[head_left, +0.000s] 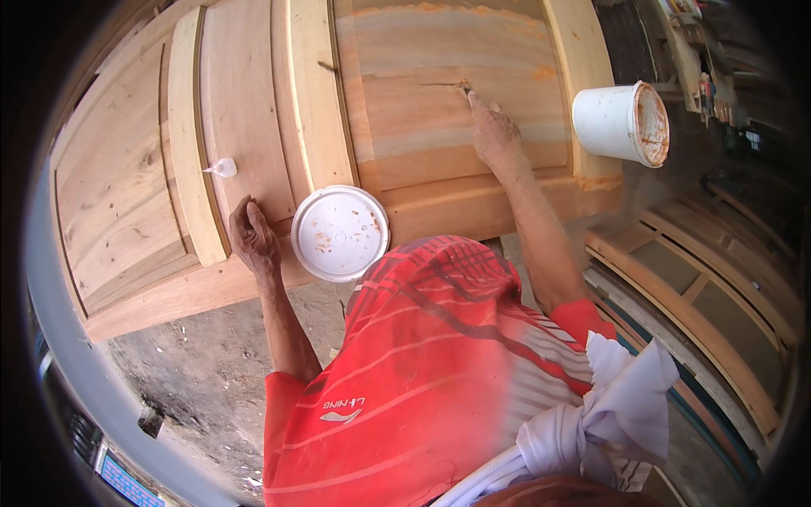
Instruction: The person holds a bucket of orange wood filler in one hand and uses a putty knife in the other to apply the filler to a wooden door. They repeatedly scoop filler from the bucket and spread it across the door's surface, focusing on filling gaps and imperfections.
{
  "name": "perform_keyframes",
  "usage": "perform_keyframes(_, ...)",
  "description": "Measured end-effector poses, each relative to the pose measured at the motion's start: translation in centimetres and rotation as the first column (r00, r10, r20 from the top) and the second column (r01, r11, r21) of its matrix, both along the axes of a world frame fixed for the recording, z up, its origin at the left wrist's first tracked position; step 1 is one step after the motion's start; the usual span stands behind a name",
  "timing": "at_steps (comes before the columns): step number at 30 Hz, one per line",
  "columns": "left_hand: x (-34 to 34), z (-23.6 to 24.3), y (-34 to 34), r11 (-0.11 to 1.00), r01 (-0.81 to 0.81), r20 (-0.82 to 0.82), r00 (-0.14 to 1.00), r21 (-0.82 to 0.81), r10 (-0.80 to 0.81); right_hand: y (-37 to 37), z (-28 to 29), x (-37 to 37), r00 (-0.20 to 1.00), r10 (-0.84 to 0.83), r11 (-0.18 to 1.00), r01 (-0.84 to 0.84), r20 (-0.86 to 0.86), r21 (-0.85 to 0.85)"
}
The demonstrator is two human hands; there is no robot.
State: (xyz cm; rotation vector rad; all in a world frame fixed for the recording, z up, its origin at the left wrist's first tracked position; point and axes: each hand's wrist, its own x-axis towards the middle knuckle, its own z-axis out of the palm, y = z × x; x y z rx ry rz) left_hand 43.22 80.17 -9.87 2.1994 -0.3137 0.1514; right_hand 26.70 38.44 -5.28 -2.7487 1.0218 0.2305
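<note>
A wooden panelled door [314, 93] lies flat in front of me. My right hand [494, 131] is over its right panel, fingers closed on a small tool [464, 85] with a putty-smeared tip; most of the tool is hidden. The tip touches the panel at the end of a thin dark line. Orange-brown putty streaks the panel's far edge. At the door's near edge my left hand [254, 238] rests with curled fingers; whether anything is in them cannot be seen. Just right of it lies a round white lid [340, 233] with putty spots.
A white bucket [604, 121] with orange-brown putty around its mouth is at the door's right end. A small white squeeze bottle [223, 167] lies on the door's left part. Framed wooden panels [676, 275] are stacked at the right. Bare ground [198, 372] shows below the door.
</note>
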Motion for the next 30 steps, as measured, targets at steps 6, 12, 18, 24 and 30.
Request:
perform_keyframes(6, -0.6, 0.1, -0.8, 0.999, -0.051, -0.010, 0.999, -0.015, 0.051, 0.4, 2.6, 2.0, 0.975, 0.038, 0.996, -0.018, -0.219, 0.092)
perform_keyframes(12, -0.2, -0.5, -0.4, 0.999, -0.021, 0.035, 0.999, -0.040, 0.023, -0.7, 2.0, 3.2, 0.983, 0.043, 0.993, -0.022, -0.179, 0.120)
perform_keyframes(18, -0.4, -0.6, -0.2, 0.999, -0.025, 0.005, 1.000, -0.028, 0.025, 2.5, -0.6, 2.9, 0.993, 0.003, 0.991, 0.012, -0.114, 0.134)
perform_keyframes(24, -0.3, -0.1, -0.8, 0.998, -0.049, 0.018, 0.999, -0.026, 0.050, 4.2, 2.9, 5.2, 0.998, 0.006, 0.983, 0.005, -0.055, 0.185)
perform_keyframes(30, -0.4, -0.6, -0.4, 0.998, -0.047, 0.027, 0.998, -0.041, 0.048, 5.1, 2.3, 5.7, 0.996, 0.051, 0.968, -0.030, -0.079, 0.250)
